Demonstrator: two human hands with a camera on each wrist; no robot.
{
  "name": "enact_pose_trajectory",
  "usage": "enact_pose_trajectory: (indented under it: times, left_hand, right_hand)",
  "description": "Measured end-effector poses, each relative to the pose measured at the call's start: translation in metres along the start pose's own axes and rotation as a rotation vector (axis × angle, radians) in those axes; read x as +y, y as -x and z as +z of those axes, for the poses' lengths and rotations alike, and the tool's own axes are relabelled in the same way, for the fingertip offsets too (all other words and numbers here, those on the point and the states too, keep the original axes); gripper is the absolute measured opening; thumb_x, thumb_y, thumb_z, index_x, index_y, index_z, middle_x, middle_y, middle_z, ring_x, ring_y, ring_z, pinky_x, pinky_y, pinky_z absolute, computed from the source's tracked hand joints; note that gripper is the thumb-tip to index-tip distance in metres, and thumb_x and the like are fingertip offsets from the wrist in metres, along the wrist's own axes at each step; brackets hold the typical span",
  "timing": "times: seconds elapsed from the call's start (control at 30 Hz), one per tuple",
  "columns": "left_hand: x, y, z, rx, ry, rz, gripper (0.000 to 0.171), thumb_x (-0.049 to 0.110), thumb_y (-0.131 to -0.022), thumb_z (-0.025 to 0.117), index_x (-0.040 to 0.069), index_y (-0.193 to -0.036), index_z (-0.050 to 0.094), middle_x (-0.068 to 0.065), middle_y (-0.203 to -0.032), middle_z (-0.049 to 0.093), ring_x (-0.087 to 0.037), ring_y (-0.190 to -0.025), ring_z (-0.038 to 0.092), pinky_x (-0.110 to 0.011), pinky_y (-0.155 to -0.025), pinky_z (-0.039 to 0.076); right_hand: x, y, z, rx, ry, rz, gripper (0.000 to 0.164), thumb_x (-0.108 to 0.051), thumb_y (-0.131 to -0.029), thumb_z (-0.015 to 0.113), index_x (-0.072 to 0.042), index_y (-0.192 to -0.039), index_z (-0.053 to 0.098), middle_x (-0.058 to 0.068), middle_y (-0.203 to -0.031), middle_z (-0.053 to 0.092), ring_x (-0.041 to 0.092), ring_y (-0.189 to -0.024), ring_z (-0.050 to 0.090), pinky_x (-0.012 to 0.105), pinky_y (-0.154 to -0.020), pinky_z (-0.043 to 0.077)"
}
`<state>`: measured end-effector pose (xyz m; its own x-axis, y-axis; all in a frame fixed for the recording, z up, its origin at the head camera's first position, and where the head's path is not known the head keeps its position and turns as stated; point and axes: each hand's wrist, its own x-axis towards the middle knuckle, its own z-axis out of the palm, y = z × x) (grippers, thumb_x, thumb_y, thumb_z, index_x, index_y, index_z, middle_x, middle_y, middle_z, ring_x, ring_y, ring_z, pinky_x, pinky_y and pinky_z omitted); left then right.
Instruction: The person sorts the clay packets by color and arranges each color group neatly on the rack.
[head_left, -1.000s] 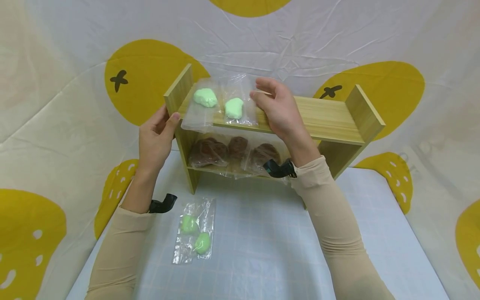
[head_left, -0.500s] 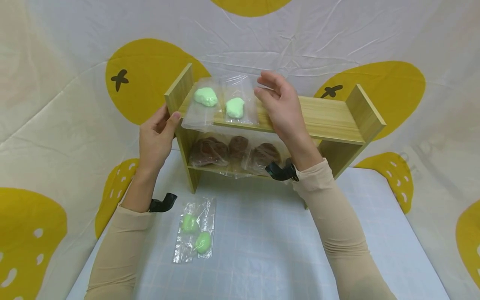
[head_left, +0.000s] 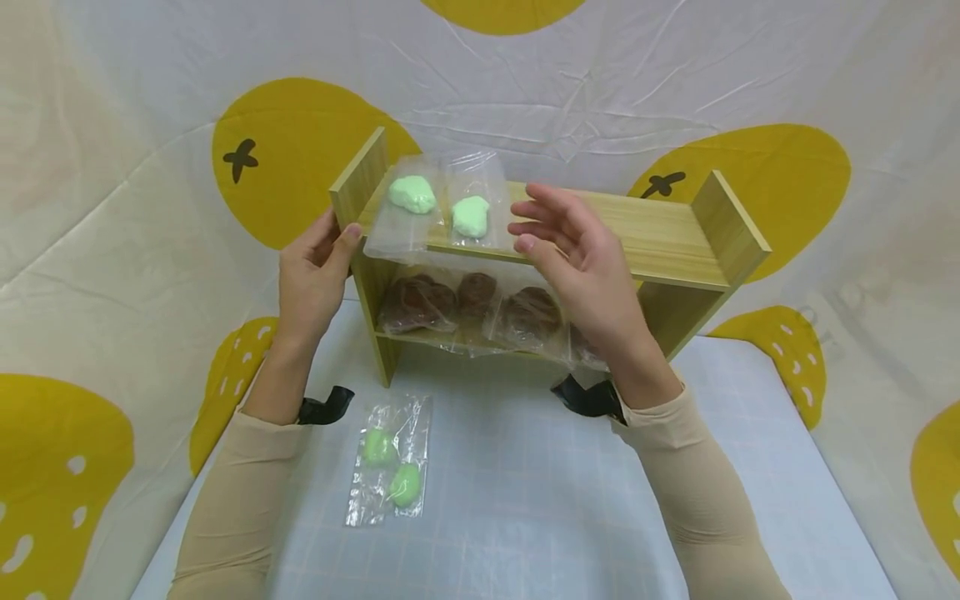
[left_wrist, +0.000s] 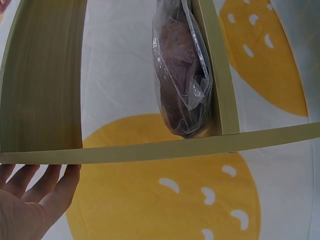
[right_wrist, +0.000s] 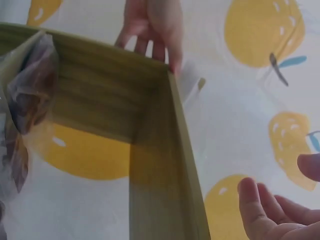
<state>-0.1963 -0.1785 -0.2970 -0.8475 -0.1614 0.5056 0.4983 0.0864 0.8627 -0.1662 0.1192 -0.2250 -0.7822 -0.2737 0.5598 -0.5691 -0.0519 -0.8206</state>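
A light wooden two-tier shelf stands at the back of the table. My left hand rests against its left side panel, fingertips on the outer face and thumb at the front edge. On the top board lie two clear bags with pale green lumps, a left bag and a right bag. My right hand hovers right of them in front of the board, fingers loosely bent, holding nothing. In the right wrist view my right hand is apart from the shelf.
Several clear bags with dark brown lumps line the lower board, partly hidden by my right forearm. Two bagged green lumps lie on the pale blue checked tablecloth. A white cloth with yellow prints hangs behind.
My right hand rises slightly away from the right green bag, then comes down and back toward me. My left hand stays on the side panel.
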Motion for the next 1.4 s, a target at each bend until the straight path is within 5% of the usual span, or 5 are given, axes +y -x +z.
enact_pose_trajectory:
  times: [0.13, 0.4, 0.77, 1.1, 1.4]
  left_hand:
    - [-0.001, 0.0, -0.001, -0.001, 0.011, -0.009, 0.044, 0.02, -0.098, 0.066, 0.024, -0.141, 0.059, -0.008, -0.137, 0.061, -0.024, -0.118, 0.06, -0.034, -0.09, 0.055]
    - [-0.002, 0.0, -0.002, 0.008, 0.035, 0.002, 0.044, 0.019, -0.097, 0.067, 0.022, -0.14, 0.06, -0.01, -0.136, 0.061, -0.025, -0.116, 0.062, -0.03, -0.087, 0.056]
    - [-0.001, 0.0, -0.003, 0.019, 0.055, -0.023, 0.044, 0.019, -0.095, 0.07, 0.02, -0.139, 0.062, -0.012, -0.134, 0.062, -0.024, -0.112, 0.064, -0.027, -0.084, 0.057]
    - [0.003, -0.003, -0.004, 0.012, 0.041, -0.047, 0.044, 0.019, -0.094, 0.072, 0.022, -0.137, 0.063, -0.011, -0.133, 0.063, -0.024, -0.113, 0.064, -0.029, -0.081, 0.057]
    - [0.004, -0.004, -0.004, 0.014, 0.012, -0.051, 0.044, 0.019, -0.093, 0.073, 0.022, -0.136, 0.064, -0.01, -0.133, 0.063, -0.024, -0.114, 0.064, -0.028, -0.079, 0.057]
  right_hand:
    - [0.002, 0.02, 0.0, -0.095, 0.007, -0.046, 0.05, 0.012, -0.094, 0.06, 0.007, -0.142, 0.047, 0.028, -0.129, 0.057, 0.034, -0.118, 0.058, 0.04, -0.099, 0.05]
    - [0.024, 0.054, 0.008, -0.251, -0.052, 0.039, 0.047, 0.007, -0.096, 0.061, 0.004, -0.141, 0.05, 0.016, -0.129, 0.06, 0.042, -0.117, 0.057, 0.043, -0.096, 0.053]
    - [0.082, 0.096, 0.025, -0.363, -0.144, 0.326, 0.04, -0.003, -0.1, 0.06, 0.002, -0.139, 0.052, 0.017, -0.129, 0.061, 0.032, -0.113, 0.062, 0.045, -0.095, 0.053]
    - [0.138, 0.128, 0.043, -0.442, -0.082, 0.526, 0.038, -0.011, -0.102, 0.06, -0.003, -0.138, 0.054, 0.013, -0.126, 0.063, 0.026, -0.11, 0.065, 0.043, -0.091, 0.055]
    - [0.19, 0.145, 0.057, -0.404, -0.123, 0.699, 0.053, -0.009, -0.096, 0.065, 0.007, -0.143, 0.046, 0.03, -0.134, 0.052, 0.036, -0.111, 0.063, 0.037, -0.089, 0.057]
